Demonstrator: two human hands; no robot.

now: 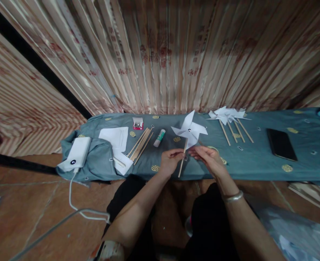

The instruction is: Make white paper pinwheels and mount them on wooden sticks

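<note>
A white paper pinwheel (pixel 196 129) with a shiny pin at its centre stands raised over the cloth-covered surface, its wooden stick (pixel 181 167) slanting down toward me. My left hand (pixel 171 162) is closed, thumb and fingers pinching the stick below the blades. Close by on the other side, my right hand (pixel 208 158) has its fingertips together at the bottom edge of the lowest blade; its thumb is hard to make out. A glue stick (pixel 159 138) lies just left of the pinwheel.
Several finished pinwheels (pixel 225 115) lie at the back right, near a black phone (pixel 281 144). To the left are loose wooden sticks (pixel 140 145), a small red box of pins (pixel 138 124), white paper sheets (pixel 113 137) and a white power bank (pixel 79 152) with a cable.
</note>
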